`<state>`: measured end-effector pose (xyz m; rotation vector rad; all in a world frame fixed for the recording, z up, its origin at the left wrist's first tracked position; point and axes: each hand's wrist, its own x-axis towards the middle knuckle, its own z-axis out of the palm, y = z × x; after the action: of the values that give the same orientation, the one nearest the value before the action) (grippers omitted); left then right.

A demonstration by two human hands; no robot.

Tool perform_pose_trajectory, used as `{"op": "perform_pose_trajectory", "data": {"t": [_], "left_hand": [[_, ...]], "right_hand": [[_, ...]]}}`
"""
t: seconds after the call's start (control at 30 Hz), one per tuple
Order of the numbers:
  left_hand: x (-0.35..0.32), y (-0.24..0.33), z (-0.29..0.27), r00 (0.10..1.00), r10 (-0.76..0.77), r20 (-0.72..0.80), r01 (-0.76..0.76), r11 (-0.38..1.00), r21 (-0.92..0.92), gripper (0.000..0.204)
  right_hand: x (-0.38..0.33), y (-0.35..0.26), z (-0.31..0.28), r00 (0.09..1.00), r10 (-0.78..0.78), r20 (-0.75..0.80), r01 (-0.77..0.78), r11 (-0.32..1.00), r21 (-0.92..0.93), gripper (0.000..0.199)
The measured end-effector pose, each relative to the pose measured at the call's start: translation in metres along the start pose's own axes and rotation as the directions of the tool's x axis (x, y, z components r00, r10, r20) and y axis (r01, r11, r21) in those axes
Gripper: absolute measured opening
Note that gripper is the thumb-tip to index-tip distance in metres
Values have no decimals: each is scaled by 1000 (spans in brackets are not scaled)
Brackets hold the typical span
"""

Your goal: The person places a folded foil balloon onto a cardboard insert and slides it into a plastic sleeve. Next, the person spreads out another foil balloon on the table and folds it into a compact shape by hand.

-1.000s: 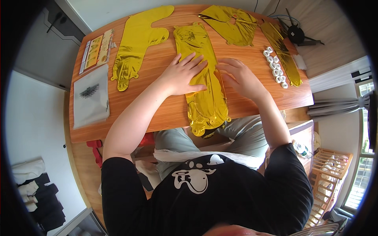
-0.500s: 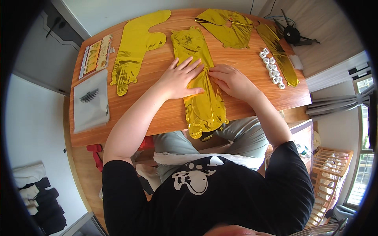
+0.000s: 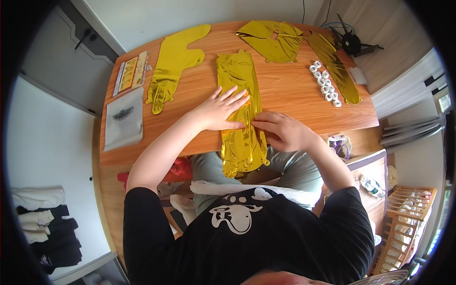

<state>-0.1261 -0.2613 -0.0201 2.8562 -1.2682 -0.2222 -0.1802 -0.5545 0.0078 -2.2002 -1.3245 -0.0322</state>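
Note:
A long flat gold foil balloon (image 3: pixel 237 76) lies across the wooden table (image 3: pixel 289 102), its near end hanging over the front edge. My left hand (image 3: pixel 219 110) lies flat with fingers spread, pressing on the balloon's left side. My right hand (image 3: pixel 280 129) presses on the balloon's right edge close to the table's front, fingers pointing left. Neither hand grips anything.
More flat gold foil balloons lie at the back left (image 3: pixel 172 66), back middle (image 3: pixel 273 40) and right (image 3: pixel 335 66). A row of small white rings (image 3: pixel 325 84) sits near the right one. A clear plastic bag (image 3: pixel 123 118) and a printed card (image 3: pixel 130 72) lie at the left end. A black device (image 3: pixel 352 43) with cables sits at the back right.
Both hands have slid toward me along the balloon; the right hand moved from the middle of the table to its front edge.

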Motion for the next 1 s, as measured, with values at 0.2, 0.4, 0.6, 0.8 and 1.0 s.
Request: {"op": "perform_pose_trajectory", "data": {"t": [0.2, 0.4, 0.6, 0.8, 1.0], "left_hand": [[-14, 25, -1, 1000, 3, -8, -3, 1000, 25, 99], [-20, 28, 4, 999, -12, -34, 14, 998, 60, 103], [-17, 17, 3, 1000, -20, 10, 20, 998, -65, 110], [-41, 7, 1, 880, -235, -413, -278, 450, -849, 120], [-91, 85, -8, 995, 95, -25, -98, 988, -122, 121]], "right_hand": [[-22, -11, 12, 998, -54, -19, 48, 969, -242, 65], [-19, -10, 39, 943, -322, -81, 287, 914, -288, 51], [-21, -8, 46, 943, -318, -102, 277, 915, -294, 44], [-21, -9, 46, 953, -283, -108, 254, 941, -225, 45], [-29, -12, 46, 967, -214, -136, 199, 973, -115, 46]]}}
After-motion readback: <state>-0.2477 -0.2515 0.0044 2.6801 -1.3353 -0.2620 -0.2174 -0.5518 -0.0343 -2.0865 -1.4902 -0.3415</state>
